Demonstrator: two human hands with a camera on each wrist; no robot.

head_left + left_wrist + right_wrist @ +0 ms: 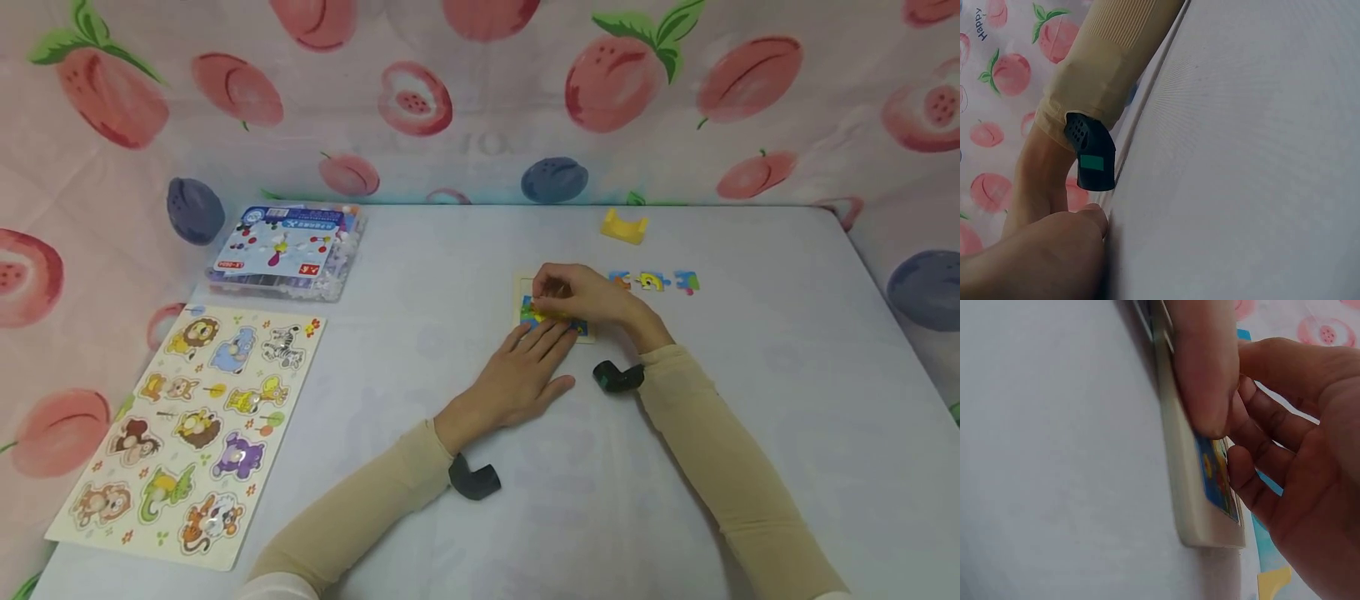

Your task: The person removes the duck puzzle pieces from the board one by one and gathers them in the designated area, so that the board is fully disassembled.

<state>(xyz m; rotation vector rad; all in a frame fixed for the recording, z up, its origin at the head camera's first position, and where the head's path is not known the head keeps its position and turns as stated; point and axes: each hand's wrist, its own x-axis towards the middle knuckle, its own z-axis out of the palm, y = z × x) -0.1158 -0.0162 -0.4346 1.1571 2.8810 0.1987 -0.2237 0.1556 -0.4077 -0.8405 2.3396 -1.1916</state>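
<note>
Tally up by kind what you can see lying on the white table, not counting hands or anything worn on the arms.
Small pale-framed picture jigsaw: 1
Multicoloured loose jigsaw pieces in a row: 3
Yellow notched block: 1
Clear plastic box with blue-and-white label: 1
Cream rectangular animal board: 1
Total: 7

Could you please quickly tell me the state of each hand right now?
Left hand: open, fingers extended onto the jigsaw puzzle.
Right hand: fingers bent over the puzzle; whether it holds a piece cannot be told.
</note>
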